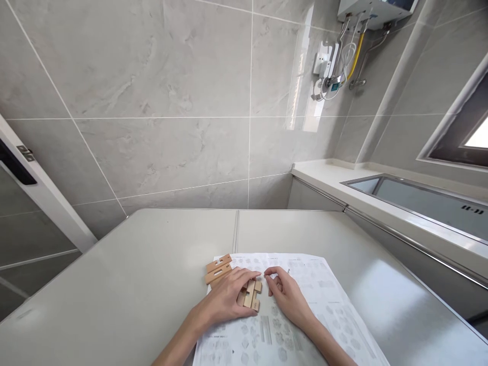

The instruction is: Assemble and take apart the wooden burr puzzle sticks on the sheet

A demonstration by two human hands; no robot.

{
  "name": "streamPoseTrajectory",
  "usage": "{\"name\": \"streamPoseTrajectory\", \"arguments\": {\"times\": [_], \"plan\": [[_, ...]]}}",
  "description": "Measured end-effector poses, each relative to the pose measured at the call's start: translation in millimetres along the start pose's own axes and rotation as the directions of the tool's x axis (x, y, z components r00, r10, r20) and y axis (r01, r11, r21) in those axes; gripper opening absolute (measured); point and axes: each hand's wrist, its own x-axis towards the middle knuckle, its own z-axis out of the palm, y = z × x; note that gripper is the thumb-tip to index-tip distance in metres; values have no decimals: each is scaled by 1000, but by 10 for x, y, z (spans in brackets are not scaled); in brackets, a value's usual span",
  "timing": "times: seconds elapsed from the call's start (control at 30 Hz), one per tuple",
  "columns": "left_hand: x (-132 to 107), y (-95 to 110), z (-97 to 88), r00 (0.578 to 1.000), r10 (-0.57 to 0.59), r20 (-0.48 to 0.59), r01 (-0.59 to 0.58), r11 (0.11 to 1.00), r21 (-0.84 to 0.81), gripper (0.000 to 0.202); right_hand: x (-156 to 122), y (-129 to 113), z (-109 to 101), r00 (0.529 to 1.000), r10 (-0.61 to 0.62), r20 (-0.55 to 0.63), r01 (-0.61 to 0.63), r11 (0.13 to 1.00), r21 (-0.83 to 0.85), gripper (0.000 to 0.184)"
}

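My left hand is wrapped around a light wooden block assembly, with the thumb on its near side and the fingers over the far side. Notches and a small gap show between its pieces, and part of it is hidden under the palm. Just right of the blocks, my right hand hovers close to the paper, its fingers curled in. Whether anything is inside those fingers I cannot make out. Beyond my left hand lie two notched wooden pieces, a farther slotted one and a nearer slotted one.
A large printed sheet with rows of small figures lies under both hands on the pale table. At the right runs a counter with a sink. A tiled wall stands behind, and a door frame at left.
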Motion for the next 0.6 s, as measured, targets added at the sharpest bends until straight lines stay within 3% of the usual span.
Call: {"name": "streamPoseTrajectory", "arguments": {"times": [0.23,0.4,0.5,0.6], "plan": [[-290,-121,-160,997,-55,59,56,998,-3,85,-11,-36,0,1000,-15,7,15,1000,-5,36],[-362,-108,-279,995,-3,95,1,1000,23,92,-19,-57,-10,1000,-27,10,27,1000,-12,33],[-368,-46,-239,997,33,64,-35,999,29,111,-18,-54,-10,999,-33,8,33,999,-22,32],[-359,9,-116,1000,21,-1,-21,998,58,114,-17,-49,-7,999,-36,13,36,999,-38,30]]}}
